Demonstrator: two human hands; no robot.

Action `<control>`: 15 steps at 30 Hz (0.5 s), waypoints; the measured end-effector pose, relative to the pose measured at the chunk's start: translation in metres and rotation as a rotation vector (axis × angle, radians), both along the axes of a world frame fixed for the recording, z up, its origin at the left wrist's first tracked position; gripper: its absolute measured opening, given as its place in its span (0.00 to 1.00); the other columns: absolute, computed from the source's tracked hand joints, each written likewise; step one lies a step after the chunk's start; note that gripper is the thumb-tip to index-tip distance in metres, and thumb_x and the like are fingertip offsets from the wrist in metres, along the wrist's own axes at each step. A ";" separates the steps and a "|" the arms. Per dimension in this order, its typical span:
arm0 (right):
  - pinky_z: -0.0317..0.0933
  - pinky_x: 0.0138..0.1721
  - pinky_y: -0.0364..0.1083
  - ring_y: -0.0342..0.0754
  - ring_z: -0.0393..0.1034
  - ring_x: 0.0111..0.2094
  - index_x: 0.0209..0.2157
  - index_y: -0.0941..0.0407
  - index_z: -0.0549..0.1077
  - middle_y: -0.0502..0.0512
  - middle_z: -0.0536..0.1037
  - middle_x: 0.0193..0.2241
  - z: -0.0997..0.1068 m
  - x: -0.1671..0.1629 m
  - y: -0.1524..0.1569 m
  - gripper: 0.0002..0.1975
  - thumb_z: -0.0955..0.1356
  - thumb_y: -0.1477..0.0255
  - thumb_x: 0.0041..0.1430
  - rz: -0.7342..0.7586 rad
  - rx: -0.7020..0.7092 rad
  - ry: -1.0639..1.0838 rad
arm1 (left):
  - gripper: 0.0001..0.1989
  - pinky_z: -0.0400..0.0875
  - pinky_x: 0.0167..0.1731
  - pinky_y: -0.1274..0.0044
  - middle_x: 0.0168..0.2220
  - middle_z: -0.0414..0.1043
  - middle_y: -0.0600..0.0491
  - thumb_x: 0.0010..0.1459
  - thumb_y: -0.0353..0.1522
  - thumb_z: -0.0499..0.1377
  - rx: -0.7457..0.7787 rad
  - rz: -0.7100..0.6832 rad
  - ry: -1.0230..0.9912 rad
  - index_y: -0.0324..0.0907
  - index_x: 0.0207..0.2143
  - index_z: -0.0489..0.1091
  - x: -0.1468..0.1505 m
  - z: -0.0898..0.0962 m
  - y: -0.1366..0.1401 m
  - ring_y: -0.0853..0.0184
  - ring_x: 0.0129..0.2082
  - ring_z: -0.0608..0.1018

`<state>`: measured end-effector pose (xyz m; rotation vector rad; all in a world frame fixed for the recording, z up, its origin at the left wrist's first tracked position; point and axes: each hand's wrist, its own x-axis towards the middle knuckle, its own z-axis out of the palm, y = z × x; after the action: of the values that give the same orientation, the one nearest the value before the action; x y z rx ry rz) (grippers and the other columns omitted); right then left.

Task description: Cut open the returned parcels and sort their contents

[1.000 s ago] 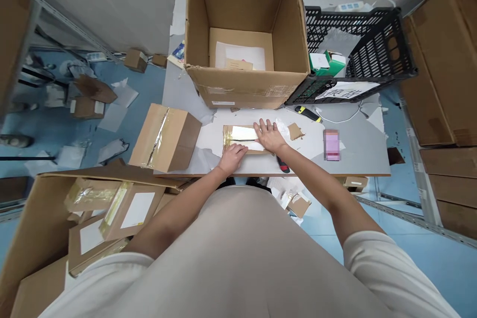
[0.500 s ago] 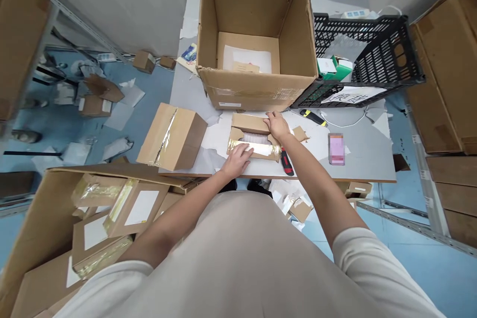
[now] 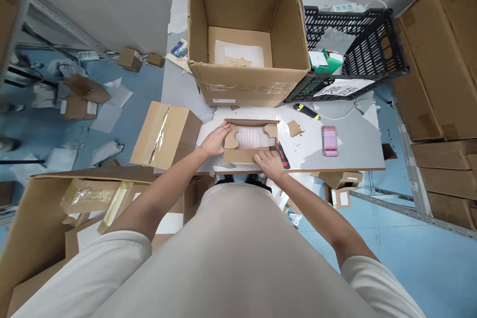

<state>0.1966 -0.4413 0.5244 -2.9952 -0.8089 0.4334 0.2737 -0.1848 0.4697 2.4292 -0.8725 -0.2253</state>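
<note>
On the table in front of me lies a small cardboard box [image 3: 239, 156] with its top flaps spread apart. Clear bubble-wrapped contents [image 3: 253, 137] show inside it. My left hand [image 3: 217, 139] grips the box at its left end, with the fingertips by the far corner. My right hand [image 3: 269, 163] is closed over the near flap toward the right, and its thumb is hidden. Just right of the box rests a red and black utility knife [image 3: 283, 156]. A torn cardboard scrap [image 3: 294, 128] lies beyond the knife.
A large open carton [image 3: 248, 84] stands behind, with a black plastic crate [image 3: 350, 79] to its right. At left sits a taped box [image 3: 164, 134]. A yellow and black cutter [image 3: 306, 111] and a phone [image 3: 330, 141] lie rightward. Packed boxes fill a big carton [image 3: 93, 174] at lower left.
The near taped flap has opened toward me, baring the wrapped contents. My left hand has moved to the box's left end, and my right hand from the far side to the near flap.
</note>
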 end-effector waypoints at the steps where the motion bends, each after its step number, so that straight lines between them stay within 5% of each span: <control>1: 0.56 0.41 0.51 0.52 0.65 0.38 0.41 0.57 0.71 0.60 0.73 0.35 -0.004 -0.009 0.000 0.17 0.54 0.80 0.64 -0.001 0.003 0.008 | 0.40 0.53 0.63 0.62 0.63 0.54 0.36 0.48 0.42 0.62 0.013 0.010 0.001 0.33 0.59 0.56 -0.001 -0.001 -0.002 0.52 0.65 0.54; 4: 0.56 0.43 0.53 0.54 0.65 0.40 0.42 0.60 0.71 0.63 0.72 0.38 -0.010 -0.027 -0.004 0.15 0.55 0.76 0.65 0.002 0.026 0.018 | 0.40 0.52 0.63 0.63 0.64 0.52 0.36 0.49 0.41 0.61 0.081 0.003 0.015 0.32 0.60 0.54 -0.001 0.007 -0.001 0.54 0.66 0.53; 8: 0.57 0.44 0.48 0.51 0.65 0.42 0.46 0.58 0.70 0.60 0.72 0.42 0.001 -0.018 -0.020 0.14 0.59 0.67 0.65 0.034 0.101 0.046 | 0.44 0.49 0.62 0.57 0.66 0.48 0.38 0.44 0.36 0.61 0.290 -0.127 0.048 0.34 0.63 0.51 0.004 0.042 0.007 0.50 0.66 0.53; 12: 0.56 0.45 0.47 0.50 0.65 0.45 0.49 0.57 0.69 0.59 0.73 0.44 0.019 0.023 -0.023 0.16 0.56 0.77 0.65 0.038 0.104 0.017 | 0.24 0.61 0.55 0.63 0.52 0.71 0.43 0.52 0.30 0.53 0.341 -0.138 0.020 0.39 0.53 0.66 0.004 0.074 -0.017 0.57 0.53 0.72; 15: 0.48 0.54 0.53 0.54 0.63 0.49 0.43 0.60 0.74 0.63 0.74 0.44 0.028 0.053 -0.012 0.16 0.57 0.79 0.63 0.173 -0.025 0.012 | 0.14 0.61 0.53 0.67 0.38 0.77 0.46 0.57 0.31 0.50 0.319 -0.344 0.011 0.41 0.37 0.75 0.004 0.076 -0.053 0.61 0.42 0.77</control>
<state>0.2496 -0.4534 0.5527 -2.9534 -1.0750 0.4676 0.2775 -0.2379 0.5461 2.5427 -1.3360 -0.5407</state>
